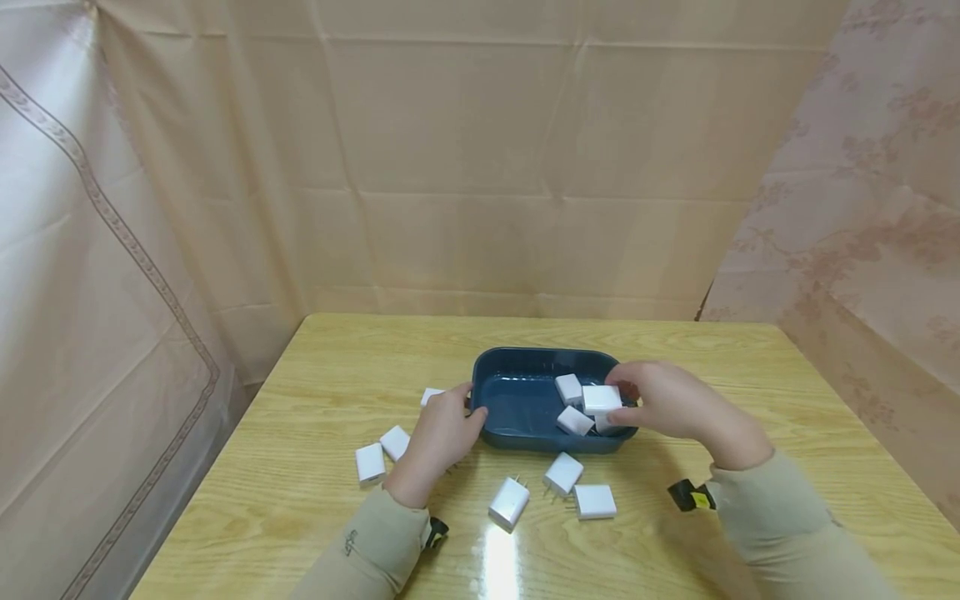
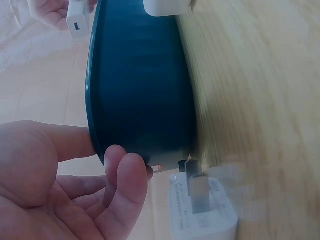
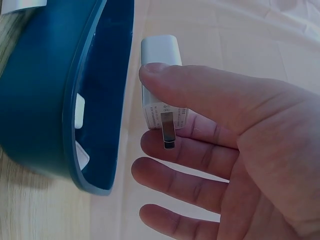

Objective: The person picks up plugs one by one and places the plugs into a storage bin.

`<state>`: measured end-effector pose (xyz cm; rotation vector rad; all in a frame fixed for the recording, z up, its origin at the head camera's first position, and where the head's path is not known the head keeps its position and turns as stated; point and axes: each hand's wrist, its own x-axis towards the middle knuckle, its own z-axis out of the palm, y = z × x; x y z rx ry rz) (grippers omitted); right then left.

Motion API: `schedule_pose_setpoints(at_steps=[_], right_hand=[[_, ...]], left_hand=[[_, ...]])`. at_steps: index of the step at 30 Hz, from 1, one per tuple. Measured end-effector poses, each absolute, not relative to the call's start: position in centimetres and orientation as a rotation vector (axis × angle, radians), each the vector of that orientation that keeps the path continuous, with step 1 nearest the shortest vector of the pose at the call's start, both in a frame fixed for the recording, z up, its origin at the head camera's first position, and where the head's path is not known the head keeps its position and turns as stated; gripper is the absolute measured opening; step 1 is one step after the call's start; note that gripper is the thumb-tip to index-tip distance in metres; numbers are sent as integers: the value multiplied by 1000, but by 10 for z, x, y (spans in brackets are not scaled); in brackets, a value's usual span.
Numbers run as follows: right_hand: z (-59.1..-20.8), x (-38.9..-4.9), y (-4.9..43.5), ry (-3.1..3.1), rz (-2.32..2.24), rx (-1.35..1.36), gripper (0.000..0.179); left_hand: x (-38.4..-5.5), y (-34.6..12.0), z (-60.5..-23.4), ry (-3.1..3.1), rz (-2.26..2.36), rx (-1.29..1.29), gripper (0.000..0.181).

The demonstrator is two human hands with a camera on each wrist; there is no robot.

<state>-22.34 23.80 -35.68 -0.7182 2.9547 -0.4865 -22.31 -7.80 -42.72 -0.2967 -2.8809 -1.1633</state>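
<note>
A dark blue rectangular dish stands on the table, with several white charger plugs in its right half. At the dish's left end my left hand grips the rim, thumb on one side and fingers on the other, as the left wrist view shows. My right hand pinches a white charger plug between thumb and fingers over the dish's right end. Metal prongs stick out of that plug, and the dish wall is beside it in the right wrist view.
On the wooden table, more white plugs lie in front of the dish, such as one plug near the middle and another plug left of my left hand. A beige cloth hangs behind the table.
</note>
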Motion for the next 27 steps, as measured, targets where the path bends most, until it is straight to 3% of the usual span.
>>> schedule_pose_setpoints(at_steps=[6, 27], right_hand=[[-357, -225, 232, 2943, -489, -748, 24], [-363, -229, 213, 2911, -473, -739, 31]], left_hand=[[-224, -78, -428, -2880, -1163, -299, 48], [-225, -77, -428, -2877, -1166, -314, 48]])
